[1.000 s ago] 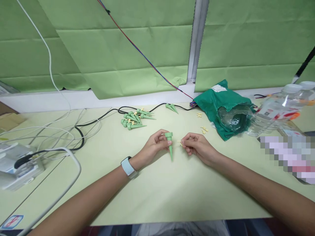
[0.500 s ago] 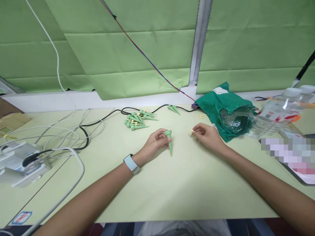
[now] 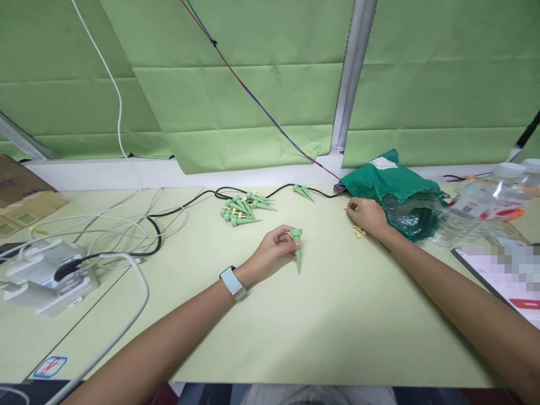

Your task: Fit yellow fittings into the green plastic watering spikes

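Note:
A green spike (image 3: 297, 247) with a wide cap hangs point down between the thumb and fingers of my left hand (image 3: 279, 247), above the table's middle. Farther right, beside the green bag, my right hand (image 3: 366, 216) is pinched at a small yellow piece (image 3: 346, 207), mostly hidden at the fingertips. Just below that hand, several yellow pieces (image 3: 358, 232) lie on the table. A pile of green spikes (image 3: 241, 209) with yellow parts rests beyond my left hand. Two more green spikes (image 3: 304, 193) lie near the wall.
A torn green bag (image 3: 392, 183) with clear plastic inside stands at the right, next to clear bottles (image 3: 476, 202). A clipboard (image 3: 498, 275) lies at the right edge. Power adapters (image 3: 50, 275) and tangled cables (image 3: 160, 225) cover the left side, with a cardboard box (image 3: 21, 185) behind.
My right hand has moved right and away from me, toward the green bag, and yellow pieces show below it. My left hand still holds the spike. The view has shifted slightly.

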Demonstrator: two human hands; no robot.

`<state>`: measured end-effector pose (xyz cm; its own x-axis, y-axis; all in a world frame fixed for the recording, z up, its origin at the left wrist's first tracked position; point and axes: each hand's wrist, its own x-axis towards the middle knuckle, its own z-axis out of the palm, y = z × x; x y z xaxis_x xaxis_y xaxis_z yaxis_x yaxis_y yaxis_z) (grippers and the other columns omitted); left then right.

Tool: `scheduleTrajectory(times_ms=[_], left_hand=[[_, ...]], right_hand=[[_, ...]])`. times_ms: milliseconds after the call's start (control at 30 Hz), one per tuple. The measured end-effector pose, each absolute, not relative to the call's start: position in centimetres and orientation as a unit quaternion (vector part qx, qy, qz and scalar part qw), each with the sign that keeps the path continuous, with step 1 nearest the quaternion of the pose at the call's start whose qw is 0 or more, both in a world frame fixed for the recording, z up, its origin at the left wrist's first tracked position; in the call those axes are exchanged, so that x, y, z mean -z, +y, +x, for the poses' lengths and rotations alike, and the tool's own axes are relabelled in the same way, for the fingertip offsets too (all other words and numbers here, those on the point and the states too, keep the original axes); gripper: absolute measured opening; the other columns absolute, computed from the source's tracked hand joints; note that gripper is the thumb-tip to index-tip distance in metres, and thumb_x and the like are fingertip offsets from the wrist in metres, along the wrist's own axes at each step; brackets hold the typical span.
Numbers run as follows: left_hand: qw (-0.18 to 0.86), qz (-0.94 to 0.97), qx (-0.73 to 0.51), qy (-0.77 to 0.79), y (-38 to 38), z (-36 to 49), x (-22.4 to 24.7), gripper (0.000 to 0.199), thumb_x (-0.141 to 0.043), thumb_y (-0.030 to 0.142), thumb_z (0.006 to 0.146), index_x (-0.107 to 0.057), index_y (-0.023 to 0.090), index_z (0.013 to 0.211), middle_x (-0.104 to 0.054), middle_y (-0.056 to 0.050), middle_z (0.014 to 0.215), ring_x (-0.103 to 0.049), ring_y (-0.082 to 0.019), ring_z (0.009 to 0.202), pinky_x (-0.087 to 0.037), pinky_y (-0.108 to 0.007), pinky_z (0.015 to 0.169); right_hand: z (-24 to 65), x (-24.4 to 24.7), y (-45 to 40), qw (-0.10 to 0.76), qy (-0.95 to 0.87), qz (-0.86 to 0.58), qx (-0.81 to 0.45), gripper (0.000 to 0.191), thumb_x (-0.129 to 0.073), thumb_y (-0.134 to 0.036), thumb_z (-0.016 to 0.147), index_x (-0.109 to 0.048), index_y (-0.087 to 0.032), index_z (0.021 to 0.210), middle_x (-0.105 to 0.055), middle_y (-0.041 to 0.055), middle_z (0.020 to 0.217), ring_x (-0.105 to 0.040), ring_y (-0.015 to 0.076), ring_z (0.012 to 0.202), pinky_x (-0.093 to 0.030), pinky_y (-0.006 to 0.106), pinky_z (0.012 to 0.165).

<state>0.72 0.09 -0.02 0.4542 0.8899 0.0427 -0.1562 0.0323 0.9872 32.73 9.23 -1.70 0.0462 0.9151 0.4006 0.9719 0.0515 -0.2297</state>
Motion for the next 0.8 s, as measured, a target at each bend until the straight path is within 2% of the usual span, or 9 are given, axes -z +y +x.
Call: scheduleTrajectory(times_ms=[333,500,567,633,733,800], left_hand=[[0.660,0.541,-0.409,0.322,0.2,0.7,-0.2,0.027,-0.081,0.030,0.077,-0.065,0.019,0.096,-0.057,0.002,0.075,-0.059,-0.012,0.069,-0.052,-0.028,0.069],[0.664,0.536,-0.413,0.320,0.2,0.7,0.0,0.028,-0.082,0.029,0.077,-0.065,0.017,0.096,-0.058,0.002,0.075,-0.059,-0.012,0.069,-0.054,-0.028,0.068],[0.664,0.523,-0.427,0.321,0.3,0.8,0.2,0.031,-0.083,0.028,0.076,-0.064,0.017,0.098,-0.060,0.001,0.077,-0.061,-0.013,0.071,-0.057,-0.031,0.072],[0.660,0.510,-0.448,0.323,0.4,0.8,0.4,0.033,-0.084,0.028,0.075,-0.064,0.017,0.099,-0.062,0.000,0.082,-0.064,-0.014,0.075,-0.059,-0.035,0.078],[0.649,0.497,-0.472,0.329,0.5,0.8,0.5,0.033,-0.084,0.027,0.076,-0.063,0.017,0.099,-0.065,-0.001,0.084,-0.068,-0.016,0.079,-0.059,-0.040,0.085],[0.643,0.491,-0.484,0.334,0.5,0.9,0.6,0.034,-0.084,0.027,0.076,-0.062,0.017,0.100,-0.065,0.000,0.083,-0.069,-0.016,0.079,-0.059,-0.041,0.087]], right_hand=[[32.6,1.9,10.0,0.199,-0.673,-0.702,0.122,0.024,-0.052,-0.027,0.092,-0.074,-0.019,0.098,-0.069,0.0136,0.103,-0.065,0.0233,0.076,-0.036,0.032,0.060],[30.4,1.1,8.2,0.275,-0.690,-0.665,0.075,0.021,-0.052,-0.023,0.089,-0.072,-0.019,0.096,-0.070,0.0105,0.100,-0.065,0.0239,0.084,-0.039,0.031,0.064],[28.4,0.5,6.7,0.315,-0.727,-0.610,0.010,0.018,-0.055,-0.023,0.087,-0.071,-0.019,0.093,-0.072,0.0084,0.096,-0.065,0.0226,0.086,-0.042,0.030,0.069],[26.1,-0.1,4.8,0.337,-0.756,-0.549,-0.116,0.017,-0.058,-0.027,0.086,-0.070,-0.019,0.094,-0.072,0.0056,0.089,-0.064,0.0190,0.076,-0.045,0.029,0.069],[22.7,-0.5,1.9,0.336,-0.738,-0.481,-0.333,0.026,-0.062,-0.042,0.087,-0.068,-0.019,0.098,-0.071,0.0029,0.087,-0.063,0.0151,0.065,-0.045,0.026,0.059],[21.1,-0.4,0.6,0.329,-0.729,-0.463,-0.381,0.027,-0.066,-0.043,0.084,-0.068,-0.019,0.096,-0.071,0.0014,0.085,-0.060,0.0130,0.060,-0.042,0.024,0.054]])
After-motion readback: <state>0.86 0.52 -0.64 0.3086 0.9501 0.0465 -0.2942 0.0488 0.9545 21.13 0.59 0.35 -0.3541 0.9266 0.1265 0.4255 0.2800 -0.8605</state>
